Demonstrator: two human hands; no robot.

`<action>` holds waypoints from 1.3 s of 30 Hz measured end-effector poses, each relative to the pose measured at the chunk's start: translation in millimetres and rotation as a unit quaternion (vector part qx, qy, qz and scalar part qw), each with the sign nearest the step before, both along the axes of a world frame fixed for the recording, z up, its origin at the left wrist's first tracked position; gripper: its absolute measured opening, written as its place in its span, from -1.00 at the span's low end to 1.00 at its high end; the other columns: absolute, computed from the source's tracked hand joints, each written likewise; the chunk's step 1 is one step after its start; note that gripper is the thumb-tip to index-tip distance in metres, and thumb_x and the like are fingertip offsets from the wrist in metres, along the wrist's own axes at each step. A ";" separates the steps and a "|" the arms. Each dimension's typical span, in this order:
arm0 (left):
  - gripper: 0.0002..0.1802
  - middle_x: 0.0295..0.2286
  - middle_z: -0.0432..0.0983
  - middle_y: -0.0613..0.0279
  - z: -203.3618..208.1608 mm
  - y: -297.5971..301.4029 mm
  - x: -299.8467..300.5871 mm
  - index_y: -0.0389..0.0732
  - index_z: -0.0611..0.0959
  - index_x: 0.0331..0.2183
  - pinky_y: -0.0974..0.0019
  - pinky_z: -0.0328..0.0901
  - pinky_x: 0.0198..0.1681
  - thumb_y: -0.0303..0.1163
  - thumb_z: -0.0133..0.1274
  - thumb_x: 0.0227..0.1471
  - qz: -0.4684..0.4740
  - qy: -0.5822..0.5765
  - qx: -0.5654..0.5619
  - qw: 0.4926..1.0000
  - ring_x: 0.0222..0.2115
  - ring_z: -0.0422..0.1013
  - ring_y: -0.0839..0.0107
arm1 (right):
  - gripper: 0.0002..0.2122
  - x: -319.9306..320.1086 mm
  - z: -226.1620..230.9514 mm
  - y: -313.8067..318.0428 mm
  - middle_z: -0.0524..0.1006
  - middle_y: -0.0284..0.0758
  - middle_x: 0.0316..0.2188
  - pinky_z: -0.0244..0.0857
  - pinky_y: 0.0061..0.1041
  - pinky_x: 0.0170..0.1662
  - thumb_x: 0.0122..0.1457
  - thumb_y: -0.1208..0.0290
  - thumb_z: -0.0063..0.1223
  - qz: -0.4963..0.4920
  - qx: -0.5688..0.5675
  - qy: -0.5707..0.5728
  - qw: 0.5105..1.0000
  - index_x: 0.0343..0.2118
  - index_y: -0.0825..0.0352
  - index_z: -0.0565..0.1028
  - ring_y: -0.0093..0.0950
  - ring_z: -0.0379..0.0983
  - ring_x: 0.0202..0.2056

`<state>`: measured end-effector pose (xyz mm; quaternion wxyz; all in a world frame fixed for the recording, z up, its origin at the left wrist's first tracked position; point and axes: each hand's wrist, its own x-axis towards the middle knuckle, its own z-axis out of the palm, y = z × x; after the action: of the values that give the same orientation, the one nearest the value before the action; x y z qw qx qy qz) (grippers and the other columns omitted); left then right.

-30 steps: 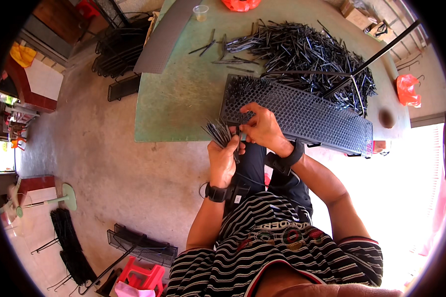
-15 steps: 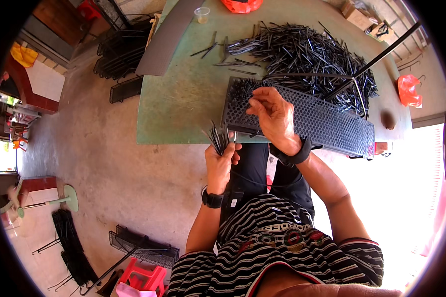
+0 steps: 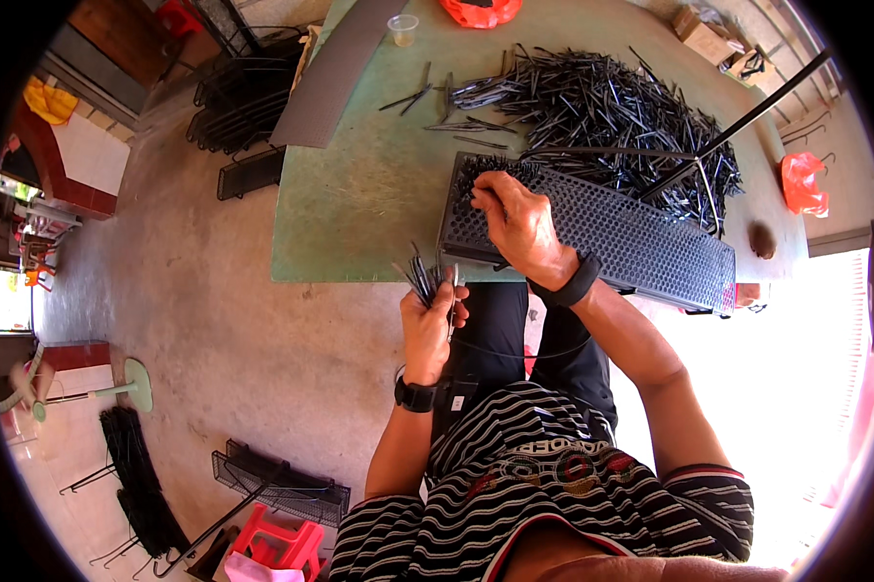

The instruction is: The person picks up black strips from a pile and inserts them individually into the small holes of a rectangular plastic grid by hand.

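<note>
My left hand (image 3: 427, 328) is closed round a small bundle of thin black strips (image 3: 421, 275), whose ends stick up above the fist just off the table's front edge. A thin shiny metal piece also shows by its fingers. Over the left part of a long black perforated metal rack (image 3: 641, 233), my right hand (image 3: 520, 223) has its fingers drawn together in a pinch. Whatever lies between those fingertips, if anything, is too small to make out. Short black strips (image 3: 500, 167) stand in the holes at the rack's far left corner.
Behind the rack, a big heap of black strips (image 3: 612, 116) covers the green table (image 3: 350, 213). Black rods rise from the rack's right side. A clear plastic cup (image 3: 402, 37), a grey board (image 3: 325, 87) and red bags lie around. A pink stool (image 3: 280, 543) stands on the floor.
My right hand has shifted a little left and turned further downward over the rack, its fingertips nearer the holes. My left hand keeps the bundle in nearly the same place.
</note>
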<state>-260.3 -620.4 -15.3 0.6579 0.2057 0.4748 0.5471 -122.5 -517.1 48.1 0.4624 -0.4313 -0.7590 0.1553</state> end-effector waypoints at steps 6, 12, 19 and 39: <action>-0.77 -0.53 0.50 0.15 2.4 0.4 -1.0 -0.32 0.52 -0.24 0.50 0.16 -0.68 -0.40 0.01 0.06 -0.020 0.007 0.004 1.000 -0.70 0.29 0.56 | -0.91 5.8 -9.1 7.0 0.49 -0.19 -0.45 0.33 -0.38 -0.47 0.00 0.57 0.02 0.014 -0.006 -0.179 0.984 -0.39 0.41 0.45 -0.18 0.44 -0.49; -0.81 -0.52 0.51 0.19 17.6 0.4 1.4 -0.31 0.54 -0.30 0.52 0.16 -0.66 -0.40 0.02 0.05 -0.062 0.017 0.023 0.998 -0.69 0.28 0.61 | -0.91 3.0 5.7 5.2 0.51 -0.26 -0.59 0.29 -0.42 -0.55 -0.03 0.49 0.08 0.019 -0.163 -0.144 0.976 -0.49 0.41 0.52 -0.36 0.42 -0.63; -0.83 -0.54 0.51 0.14 4.1 1.3 6.6 -0.34 0.55 -0.33 0.49 0.16 -0.67 -0.43 0.05 0.02 -0.065 0.048 0.031 0.996 -0.70 0.28 0.57 | -0.86 12.8 17.1 5.2 0.52 -0.30 -0.60 0.28 -0.66 -0.61 0.07 0.51 0.03 0.035 -0.416 0.161 0.894 -0.44 0.53 0.49 -0.60 0.44 -0.65; -0.88 -0.54 0.49 0.17 6.6 3.7 4.4 -0.34 0.55 -0.41 0.44 0.18 -0.68 -0.48 0.10 -0.03 0.051 -0.021 -0.014 0.998 -0.71 0.30 0.49 | -0.91 -7.9 -10.6 4.5 0.48 -0.16 -0.57 0.34 -0.43 -0.52 0.06 0.58 -0.03 0.018 -0.074 -0.001 0.997 -0.36 0.40 0.37 -0.28 0.49 -0.53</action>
<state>-255.9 -616.7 -8.7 0.6420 0.1606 0.4783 0.5774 -130.5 -512.5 37.5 0.4254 -0.4505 -0.7539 0.2186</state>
